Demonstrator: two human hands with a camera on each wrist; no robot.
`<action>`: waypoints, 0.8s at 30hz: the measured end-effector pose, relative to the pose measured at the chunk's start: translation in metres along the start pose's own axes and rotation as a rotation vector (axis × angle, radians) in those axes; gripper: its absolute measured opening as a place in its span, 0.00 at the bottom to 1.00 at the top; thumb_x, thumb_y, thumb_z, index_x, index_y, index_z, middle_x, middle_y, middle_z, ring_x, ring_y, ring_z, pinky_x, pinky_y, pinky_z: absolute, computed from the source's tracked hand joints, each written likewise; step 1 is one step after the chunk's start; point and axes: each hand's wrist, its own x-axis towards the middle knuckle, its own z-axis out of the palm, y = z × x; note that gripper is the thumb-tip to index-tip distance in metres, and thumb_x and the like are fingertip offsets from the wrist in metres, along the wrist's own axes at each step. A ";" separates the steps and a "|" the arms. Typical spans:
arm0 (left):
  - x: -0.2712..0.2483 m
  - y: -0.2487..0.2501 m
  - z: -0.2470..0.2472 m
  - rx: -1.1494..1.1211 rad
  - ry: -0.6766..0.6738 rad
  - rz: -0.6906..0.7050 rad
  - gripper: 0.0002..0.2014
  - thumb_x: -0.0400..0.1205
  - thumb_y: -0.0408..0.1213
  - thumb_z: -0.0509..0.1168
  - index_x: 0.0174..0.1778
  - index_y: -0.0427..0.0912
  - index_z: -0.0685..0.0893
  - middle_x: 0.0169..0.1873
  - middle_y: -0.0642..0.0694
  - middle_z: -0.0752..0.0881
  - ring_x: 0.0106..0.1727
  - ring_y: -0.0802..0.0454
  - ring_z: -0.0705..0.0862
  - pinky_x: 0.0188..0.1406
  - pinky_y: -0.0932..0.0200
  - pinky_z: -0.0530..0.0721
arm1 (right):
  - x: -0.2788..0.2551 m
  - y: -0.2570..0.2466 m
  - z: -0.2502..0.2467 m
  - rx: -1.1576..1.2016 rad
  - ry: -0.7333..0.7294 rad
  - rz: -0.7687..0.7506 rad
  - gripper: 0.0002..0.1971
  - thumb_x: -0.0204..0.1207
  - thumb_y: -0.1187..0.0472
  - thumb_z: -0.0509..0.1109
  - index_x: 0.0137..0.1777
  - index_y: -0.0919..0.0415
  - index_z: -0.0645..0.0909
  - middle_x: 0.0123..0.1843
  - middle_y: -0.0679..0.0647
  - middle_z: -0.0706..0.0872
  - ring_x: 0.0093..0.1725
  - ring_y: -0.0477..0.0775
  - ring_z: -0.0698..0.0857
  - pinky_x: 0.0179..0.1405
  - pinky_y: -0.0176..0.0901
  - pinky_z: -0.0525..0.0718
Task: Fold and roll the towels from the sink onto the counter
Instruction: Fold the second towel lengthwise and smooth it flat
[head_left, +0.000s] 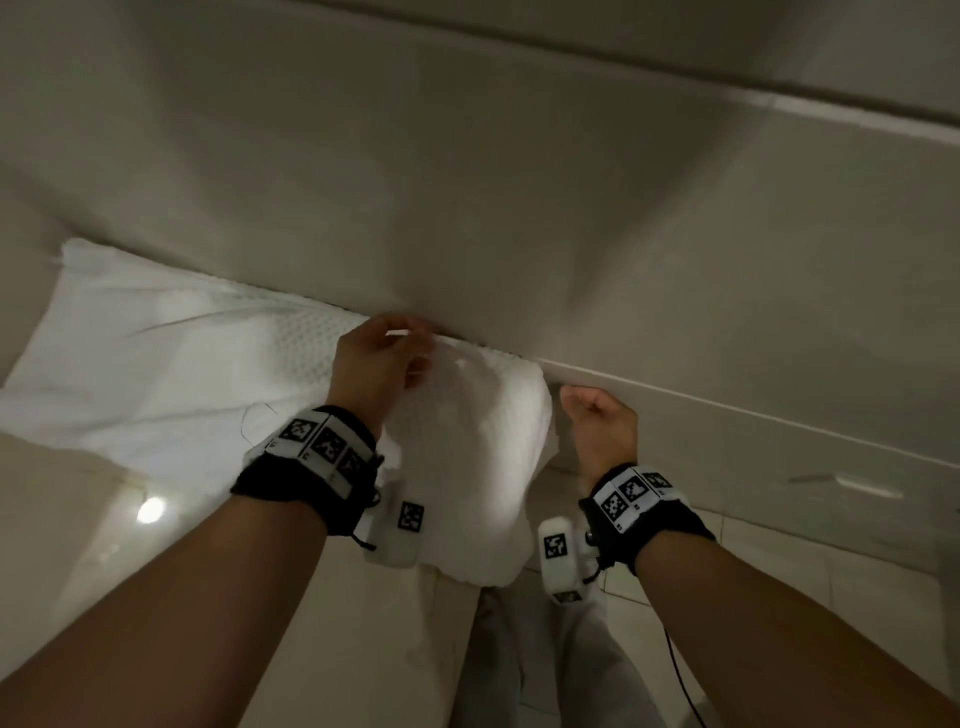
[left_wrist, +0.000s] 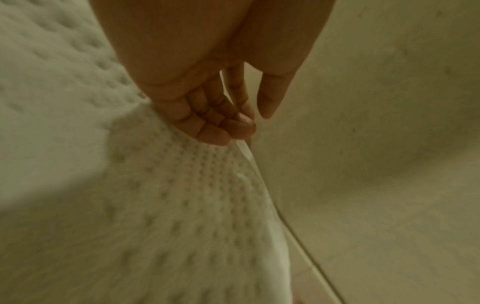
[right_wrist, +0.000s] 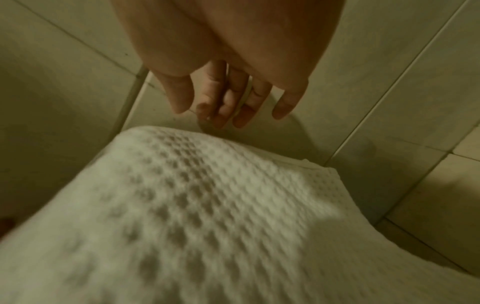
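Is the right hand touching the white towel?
Apart. The right wrist view shows the right hand with loose fingers above the tiles, a strip of bare tile between them and the towel. The left hand holds the towel's edge.

No readable text; the wrist bands (head_left: 324, 441) bear only square coded markers.

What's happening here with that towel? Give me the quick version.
A person is working a white waffle-weave towel spread over the counter, with one end hanging off the front edge. The left hand pinches the towel's far edge up by the wall. The right hand holds nothing, its fingers loosely curled just beside the towel's right end. The towel is not yet rolled; whether it has been folded cannot be told.
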 end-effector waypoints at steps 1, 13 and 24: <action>-0.002 0.003 -0.003 -0.086 0.020 -0.040 0.05 0.81 0.32 0.69 0.42 0.44 0.88 0.37 0.45 0.89 0.35 0.52 0.84 0.37 0.59 0.85 | 0.000 -0.002 0.000 0.011 0.002 0.018 0.05 0.77 0.63 0.76 0.39 0.58 0.87 0.35 0.48 0.87 0.38 0.46 0.82 0.38 0.28 0.81; -0.041 -0.011 -0.040 -0.611 0.387 -0.275 0.04 0.83 0.37 0.67 0.46 0.43 0.87 0.40 0.47 0.87 0.36 0.52 0.84 0.38 0.58 0.83 | -0.019 -0.039 0.019 0.054 -0.251 0.075 0.12 0.76 0.60 0.76 0.33 0.60 0.82 0.26 0.54 0.77 0.25 0.50 0.72 0.27 0.39 0.74; -0.100 -0.065 -0.017 -0.262 1.010 -0.227 0.06 0.80 0.40 0.72 0.50 0.43 0.88 0.48 0.45 0.88 0.37 0.55 0.83 0.47 0.57 0.87 | 0.001 -0.039 0.018 -0.194 -0.452 -0.084 0.07 0.69 0.64 0.82 0.34 0.59 0.87 0.28 0.52 0.84 0.29 0.50 0.80 0.36 0.45 0.82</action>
